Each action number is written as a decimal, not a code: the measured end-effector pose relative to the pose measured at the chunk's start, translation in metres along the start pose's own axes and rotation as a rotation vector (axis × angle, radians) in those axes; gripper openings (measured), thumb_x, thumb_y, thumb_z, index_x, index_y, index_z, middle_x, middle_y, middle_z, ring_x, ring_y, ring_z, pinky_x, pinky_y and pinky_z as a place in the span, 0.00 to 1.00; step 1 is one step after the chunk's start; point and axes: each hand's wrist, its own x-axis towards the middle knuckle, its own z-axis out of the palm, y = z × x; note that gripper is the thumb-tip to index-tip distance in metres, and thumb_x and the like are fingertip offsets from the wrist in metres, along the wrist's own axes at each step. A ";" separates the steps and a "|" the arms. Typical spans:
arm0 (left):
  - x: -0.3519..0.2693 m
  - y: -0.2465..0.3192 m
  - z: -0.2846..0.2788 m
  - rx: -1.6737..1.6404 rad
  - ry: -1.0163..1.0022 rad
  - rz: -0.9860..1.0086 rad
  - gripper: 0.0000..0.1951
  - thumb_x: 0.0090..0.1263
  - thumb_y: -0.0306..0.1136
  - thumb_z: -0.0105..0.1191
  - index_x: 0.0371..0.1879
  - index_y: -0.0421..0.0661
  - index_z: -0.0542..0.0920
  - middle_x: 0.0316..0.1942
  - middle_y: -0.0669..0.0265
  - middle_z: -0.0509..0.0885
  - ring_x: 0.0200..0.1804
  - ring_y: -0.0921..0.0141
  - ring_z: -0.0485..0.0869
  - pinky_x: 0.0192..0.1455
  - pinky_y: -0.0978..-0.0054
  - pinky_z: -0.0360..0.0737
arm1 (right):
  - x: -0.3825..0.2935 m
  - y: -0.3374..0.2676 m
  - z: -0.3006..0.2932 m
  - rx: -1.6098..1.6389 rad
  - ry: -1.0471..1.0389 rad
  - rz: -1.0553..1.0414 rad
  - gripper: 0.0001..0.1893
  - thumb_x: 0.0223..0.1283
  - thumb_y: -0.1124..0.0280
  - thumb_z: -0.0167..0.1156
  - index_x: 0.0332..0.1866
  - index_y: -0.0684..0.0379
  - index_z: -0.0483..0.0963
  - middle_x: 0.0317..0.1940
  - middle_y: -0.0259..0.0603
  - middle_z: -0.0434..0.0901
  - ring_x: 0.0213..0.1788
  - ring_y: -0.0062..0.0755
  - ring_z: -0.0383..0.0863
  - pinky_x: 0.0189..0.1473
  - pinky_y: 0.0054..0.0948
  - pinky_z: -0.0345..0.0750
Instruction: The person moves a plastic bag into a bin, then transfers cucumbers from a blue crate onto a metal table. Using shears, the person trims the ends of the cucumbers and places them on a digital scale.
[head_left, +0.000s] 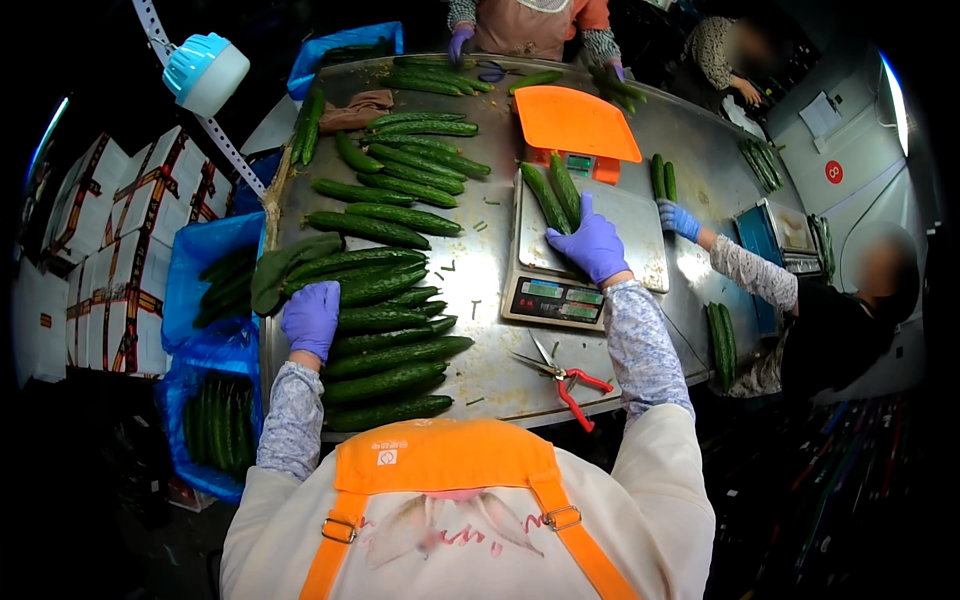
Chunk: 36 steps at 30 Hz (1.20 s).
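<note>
My right hand (591, 241), in a purple glove, is on two cucumbers (564, 191) lying over the steel pan of a digital scale (626, 217); its fingers cover their near ends, so whether it grips them is hard to tell. My left hand (311, 319), gloved alike, is closed at the left end of a pile of cucumbers (375, 289); what lies inside it is hidden. A dark green cloth (274, 281) lies just beyond it. More cucumbers (412, 169) lie in rows farther up the steel table. Red-handled scissors (564, 379) lie spread below the scale.
An orange-pan scale (577, 124) stands behind mine. Blue-lined crates (169, 300) with cucumbers stand left, near white foam boxes (150, 187). A co-worker's blue-gloved hand (679, 220) touches two cucumbers at right; another person (525, 26) stands across the table. A lamp (206, 71) hangs upper left.
</note>
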 end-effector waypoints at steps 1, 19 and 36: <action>0.000 0.001 -0.002 0.023 0.011 -0.033 0.16 0.74 0.45 0.46 0.35 0.48 0.83 0.35 0.58 0.85 0.40 0.58 0.83 0.44 0.59 0.79 | 0.000 -0.005 0.002 0.021 0.009 -0.030 0.54 0.48 0.41 0.66 0.75 0.60 0.51 0.50 0.63 0.78 0.53 0.61 0.78 0.56 0.45 0.75; 0.042 0.112 -0.094 -0.684 0.049 0.634 0.15 0.77 0.31 0.45 0.60 0.55 0.74 0.42 0.59 0.82 0.39 0.59 0.83 0.40 0.65 0.81 | -0.173 -0.063 -0.038 -0.110 0.411 -0.780 0.51 0.33 0.65 0.76 0.72 0.49 0.63 0.53 0.49 0.71 0.49 0.47 0.75 0.51 0.42 0.73; 0.041 0.111 -0.093 -1.593 -0.720 0.200 0.19 0.72 0.39 0.56 0.56 0.43 0.74 0.45 0.64 0.82 0.42 0.76 0.79 0.48 0.77 0.78 | -0.249 -0.045 -0.016 0.191 0.310 -0.487 0.52 0.36 0.70 0.73 0.74 0.58 0.56 0.55 0.50 0.73 0.54 0.49 0.75 0.57 0.40 0.73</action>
